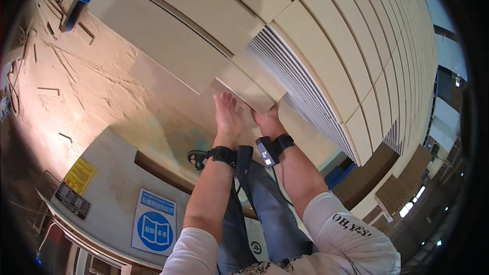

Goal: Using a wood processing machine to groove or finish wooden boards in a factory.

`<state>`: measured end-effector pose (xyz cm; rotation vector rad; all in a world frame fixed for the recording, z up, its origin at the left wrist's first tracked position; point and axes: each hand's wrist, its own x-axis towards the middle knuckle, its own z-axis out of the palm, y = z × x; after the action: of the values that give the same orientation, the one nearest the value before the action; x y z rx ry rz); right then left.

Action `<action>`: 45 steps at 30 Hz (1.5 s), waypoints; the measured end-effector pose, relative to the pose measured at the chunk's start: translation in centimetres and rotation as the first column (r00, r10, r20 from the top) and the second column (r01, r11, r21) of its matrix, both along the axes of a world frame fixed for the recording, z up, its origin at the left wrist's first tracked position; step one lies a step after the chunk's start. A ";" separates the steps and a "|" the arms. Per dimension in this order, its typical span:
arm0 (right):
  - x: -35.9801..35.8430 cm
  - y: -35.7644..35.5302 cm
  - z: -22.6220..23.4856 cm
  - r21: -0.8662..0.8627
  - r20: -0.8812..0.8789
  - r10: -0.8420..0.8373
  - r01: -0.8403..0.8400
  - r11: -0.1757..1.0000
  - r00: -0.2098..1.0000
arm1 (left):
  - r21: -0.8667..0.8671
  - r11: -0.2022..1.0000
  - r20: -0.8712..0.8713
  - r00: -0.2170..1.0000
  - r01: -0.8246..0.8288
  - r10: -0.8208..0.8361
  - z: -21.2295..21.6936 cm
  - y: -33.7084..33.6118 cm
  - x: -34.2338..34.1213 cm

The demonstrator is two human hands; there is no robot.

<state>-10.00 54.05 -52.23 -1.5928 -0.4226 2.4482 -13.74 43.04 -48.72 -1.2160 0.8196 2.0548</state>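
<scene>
A narrow pale board (247, 89) juts toward me from the edge of a large pile of cream panels. At its near end my right hand (270, 119) grips the corner, its fingers partly hidden by the board. Beside the board's left edge, my left hand (228, 117) is palm up with its fingers stretched and spread, holding nothing. Whether its fingertips touch the board I cannot tell. A long cream panel (153, 40) lies just beyond, on the left side of the pile.
Stacked panels (326, 40) fill the far and right side, with a ribbed stack of edges (295, 81). Dusty floor (102, 76) with scraps lies left. A grey machine casing (114, 173) with signs stands near left. Corrugated cardboard (364, 175) sits at right.
</scene>
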 end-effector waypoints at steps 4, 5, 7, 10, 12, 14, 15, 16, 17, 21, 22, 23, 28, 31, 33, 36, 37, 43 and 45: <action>0.2 -1.4 0.8 -0.033 0.000 -0.066 0.066 0.997 0.998 | -0.010 0.999 -0.122 0.992 -0.031 0.029 -1.9 0.8 0.5; 0.5 -1.8 1.0 -0.036 0.038 -0.056 0.057 0.998 0.998 | 0.009 0.997 -0.123 0.990 -0.071 0.072 -2.0 1.0 0.4; 1.4 -2.5 1.5 -0.047 0.053 -0.034 0.037 0.998 0.998 | 0.004 0.995 -0.090 0.991 -0.095 0.095 -1.8 1.1 0.4; 2.4 -2.3 1.6 0.030 0.175 0.198 -0.206 0.978 0.964 | -0.055 0.998 -0.047 0.998 -0.044 0.041 -1.6 0.7 0.2; 2.4 -1.2 1.4 0.269 0.218 0.400 -0.449 0.852 0.890 | -0.070 0.997 -0.102 0.995 -0.019 0.011 -1.7 0.4 0.3; 2.0 0.2 1.3 0.271 0.302 0.506 -0.581 0.767 0.808 | -0.086 0.996 -0.088 0.996 0.011 -0.018 -2.0 0.4 0.4; 1.6 1.1 1.4 0.200 0.322 0.539 -0.612 0.765 0.778 | -0.088 0.996 -0.085 0.996 0.022 -0.029 -2.2 0.4 0.5; 1.6 1.4 1.6 0.187 0.331 0.580 -0.654 0.733 0.744 | -0.090 0.996 -0.082 0.996 0.028 -0.036 -2.2 0.5 0.7; 1.7 1.8 1.9 0.174 0.338 0.621 -0.695 0.697 0.707 | -0.091 0.995 -0.080 0.996 0.029 -0.036 -2.1 0.6 0.8; 2.8 1.7 3.1 0.205 0.340 0.756 -0.828 0.521 0.560 | 0.062 0.996 0.009 0.998 0.057 -0.058 -1.2 -0.7 1.6; 3.3 1.4 3.3 0.239 0.327 0.790 -0.854 0.462 0.519 | 0.060 0.994 0.007 0.995 0.094 -0.095 -0.9 -1.3 2.1; 3.9 0.9 3.4 0.265 0.322 0.821 -0.877 0.400 0.472 | 0.048 0.990 0.038 0.990 0.133 -0.135 -0.6 -2.1 2.6; 7.7 -1.7 3.7 0.060 0.287 0.889 -0.933 0.356 0.358 | -0.028 0.967 -0.151 0.955 0.255 -0.256 -0.9 -6.4 7.3; 9.8 -2.9 3.9 -0.080 0.345 0.899 -0.945 0.316 0.271 | -0.071 0.951 -0.180 0.934 0.299 -0.307 -1.7 -8.7 10.1; 10.1 -3.9 3.2 -0.037 0.369 0.873 -0.933 0.358 0.320 | -0.163 0.945 -0.104 0.947 0.285 -0.303 -1.8 -9.7 11.6; 10.1 -5.2 2.8 -0.019 0.305 0.776 -0.811 0.584 0.552 | -0.505 0.604 -0.089 0.659 0.616 -0.747 -3.5 -11.1 11.1; 9.9 -5.7 2.7 -0.024 0.259 0.715 -0.735 0.677 0.650 | -0.586 0.513 -0.073 0.590 0.627 -0.804 -4.1 -11.1 10.6; 9.3 -8.6 4.7 -0.034 0.246 0.711 -0.728 0.685 0.659 | -0.676 0.581 -0.078 0.740 0.453 -0.668 -4.6 -11.6 11.2; 9.8 -9.2 5.8 -0.190 0.256 0.687 -0.662 0.725 0.680 | -0.728 0.449 -0.049 0.613 0.518 -0.788 -4.5 -12.9 11.5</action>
<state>-0.23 44.82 -46.46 -2.1755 -1.1773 2.7116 -2.24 30.16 -53.24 -0.5536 1.9940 1.3155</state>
